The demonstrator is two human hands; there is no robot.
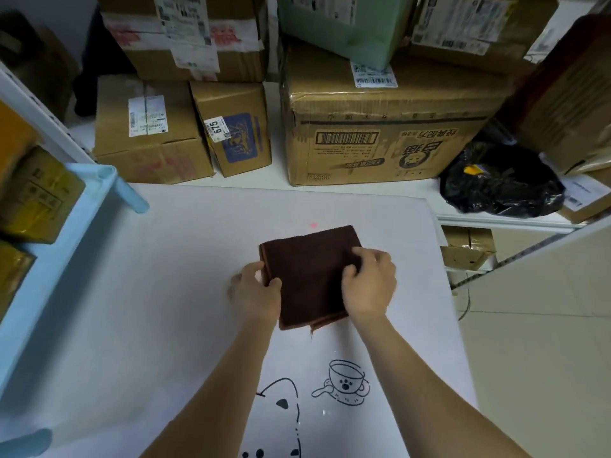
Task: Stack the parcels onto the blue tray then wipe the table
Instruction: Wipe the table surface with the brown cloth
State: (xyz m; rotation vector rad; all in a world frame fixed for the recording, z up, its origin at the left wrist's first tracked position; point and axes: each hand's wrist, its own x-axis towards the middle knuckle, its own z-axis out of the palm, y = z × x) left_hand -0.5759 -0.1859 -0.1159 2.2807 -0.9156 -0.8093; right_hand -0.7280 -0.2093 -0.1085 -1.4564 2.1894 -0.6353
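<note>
A folded dark brown cloth lies in the middle of the white table. My left hand grips its left edge, thumb on top. My right hand presses on and pinches its right side. At the far left stands the light blue tray, with yellow-brown taped parcels stacked on it.
Large cardboard boxes are piled beyond the table's far edge, with smaller boxes to their left. A black plastic bag sits on a white shelf at the right. Cartoon drawings mark the table's near part. Tiled floor lies to the right.
</note>
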